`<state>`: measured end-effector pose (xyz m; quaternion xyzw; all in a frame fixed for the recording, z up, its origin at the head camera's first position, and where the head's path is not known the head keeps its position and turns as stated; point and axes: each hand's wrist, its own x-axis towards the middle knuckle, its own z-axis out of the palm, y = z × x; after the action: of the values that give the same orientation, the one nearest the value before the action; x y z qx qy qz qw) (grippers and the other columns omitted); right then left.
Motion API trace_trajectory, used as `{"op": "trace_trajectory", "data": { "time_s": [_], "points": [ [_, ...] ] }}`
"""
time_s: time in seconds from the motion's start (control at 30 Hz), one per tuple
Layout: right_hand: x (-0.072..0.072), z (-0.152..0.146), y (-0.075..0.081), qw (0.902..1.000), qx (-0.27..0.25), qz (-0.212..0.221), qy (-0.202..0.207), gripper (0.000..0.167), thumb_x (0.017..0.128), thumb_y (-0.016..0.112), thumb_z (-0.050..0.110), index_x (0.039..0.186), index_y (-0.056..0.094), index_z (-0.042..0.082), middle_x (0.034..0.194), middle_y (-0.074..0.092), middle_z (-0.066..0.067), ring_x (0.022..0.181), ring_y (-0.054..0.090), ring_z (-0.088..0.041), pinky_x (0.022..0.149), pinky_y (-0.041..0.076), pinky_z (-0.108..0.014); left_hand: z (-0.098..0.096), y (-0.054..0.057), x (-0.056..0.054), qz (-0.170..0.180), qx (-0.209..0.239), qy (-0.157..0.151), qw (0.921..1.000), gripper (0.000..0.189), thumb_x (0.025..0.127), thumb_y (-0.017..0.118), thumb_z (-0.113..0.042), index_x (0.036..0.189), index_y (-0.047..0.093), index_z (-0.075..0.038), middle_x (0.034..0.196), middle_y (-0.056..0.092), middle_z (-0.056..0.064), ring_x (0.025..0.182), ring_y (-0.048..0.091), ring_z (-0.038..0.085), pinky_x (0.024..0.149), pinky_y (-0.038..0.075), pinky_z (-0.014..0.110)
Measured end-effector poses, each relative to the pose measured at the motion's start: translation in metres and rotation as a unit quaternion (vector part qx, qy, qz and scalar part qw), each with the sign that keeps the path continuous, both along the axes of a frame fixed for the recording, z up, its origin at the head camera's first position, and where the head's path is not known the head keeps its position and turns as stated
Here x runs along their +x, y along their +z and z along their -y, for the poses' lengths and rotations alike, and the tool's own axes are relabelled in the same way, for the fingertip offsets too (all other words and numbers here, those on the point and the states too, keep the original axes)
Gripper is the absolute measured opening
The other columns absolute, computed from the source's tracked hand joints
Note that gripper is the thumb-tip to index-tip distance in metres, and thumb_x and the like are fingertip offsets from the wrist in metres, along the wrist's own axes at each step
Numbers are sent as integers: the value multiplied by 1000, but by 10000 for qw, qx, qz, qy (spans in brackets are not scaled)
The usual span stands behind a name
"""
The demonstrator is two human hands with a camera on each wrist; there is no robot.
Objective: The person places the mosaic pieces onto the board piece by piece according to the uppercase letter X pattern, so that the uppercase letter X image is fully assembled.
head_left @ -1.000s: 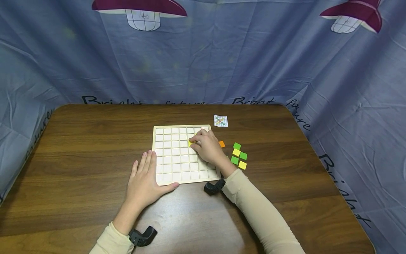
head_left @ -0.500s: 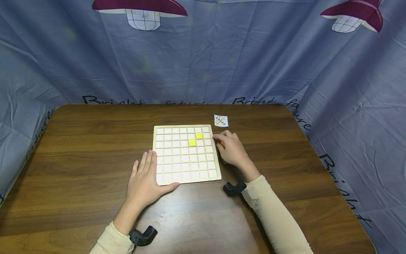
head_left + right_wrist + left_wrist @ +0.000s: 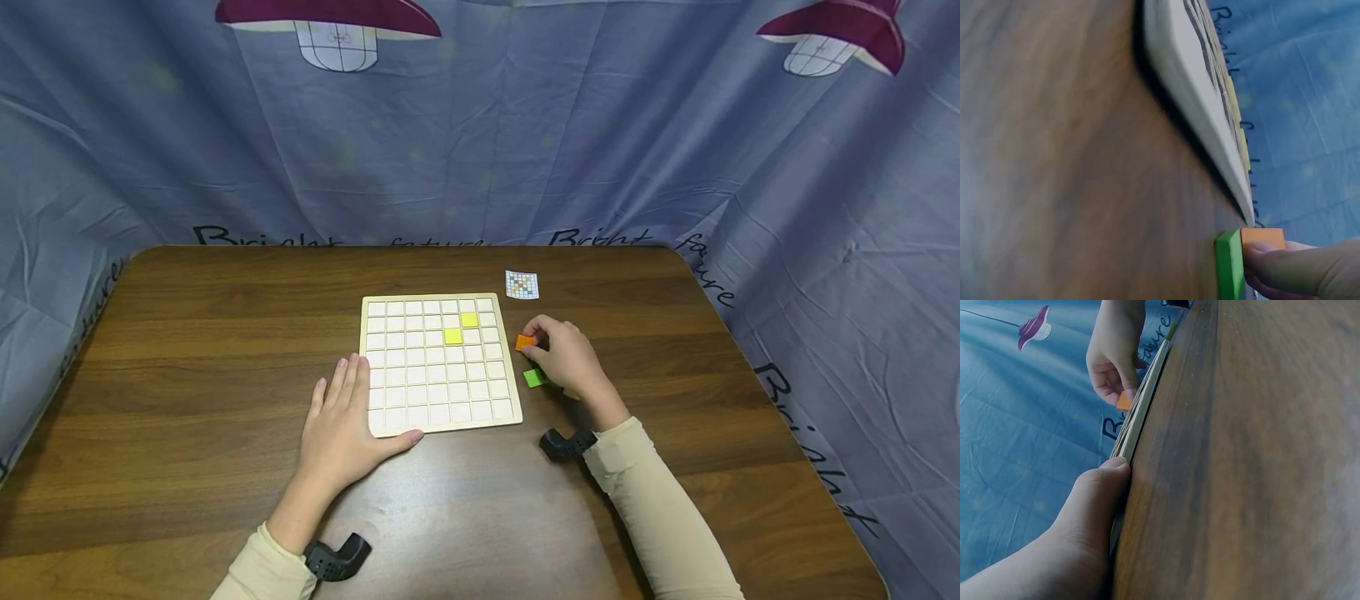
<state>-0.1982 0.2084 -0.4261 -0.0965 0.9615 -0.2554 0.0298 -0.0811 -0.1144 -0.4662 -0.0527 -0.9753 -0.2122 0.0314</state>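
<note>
Right grip: your fingers pinch the orange tile beside the board's right edge. Left grip: flat, fingers straight, at the board's left edge.

We see a dark wooden table. On it lie a pale grid board, a small pattern card and a green tile.

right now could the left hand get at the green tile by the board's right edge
Probably not without moving: the left hand rests flat at the grid board left corner, and the right hand partly covers the green tile.
</note>
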Motion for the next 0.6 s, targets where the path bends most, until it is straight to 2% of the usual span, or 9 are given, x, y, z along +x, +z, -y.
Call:
{"op": "trace_trajectory", "data": {
  "time_s": [0.07, 0.2, 0.37, 0.6],
  "points": [
    [0, 3, 1, 9997, -225, 21, -86, 15, 92, 71, 20, 104, 64, 17, 90, 65, -3, 82, 56, -21, 73, 45, -33, 0, 0, 0, 4, 4, 6, 10000, 138, 64, 60, -90, 157, 16, 1, 165, 16, 19, 155, 13, 35, 123, 11, 57],
    [0, 14, 3, 9976, -688, -4, -61, 15, 94, 69, 20, 107, 64, 15, 91, 64, -3, 81, 58, -20, 70, 47, -31, 0, 0, 0, 8, 9, 12, 10000, 138, 64, 60, -90, 158, 15, 1, 165, 16, 19, 155, 14, 35, 123, 11, 57],
    [2, 37, 4, 9953, -948, -67, 192, 15, 93, 71, 21, 106, 65, 15, 89, 64, -1, 76, 57, -18, 65, 48, -31, 0, 0, 0, 7, 26, 13, 10000, 137, 64, 60, -89, 157, 16, 1, 165, 16, 19, 155, 14, 35, 124, 10, 57],
    [8, 76, 2, 9917, -1096, -70, 672, 13, 91, 73, 19, 102, 68, 16, 87, 65, 2, 73, 57, -14, 67, 48, -28, 0, 0, 0, 16, 18, 23, 10000, 136, 65, 61, -89, 157, 16, 1, 165, 17, 19, 155, 14, 35, 124, 10, 57]
  ]
}}
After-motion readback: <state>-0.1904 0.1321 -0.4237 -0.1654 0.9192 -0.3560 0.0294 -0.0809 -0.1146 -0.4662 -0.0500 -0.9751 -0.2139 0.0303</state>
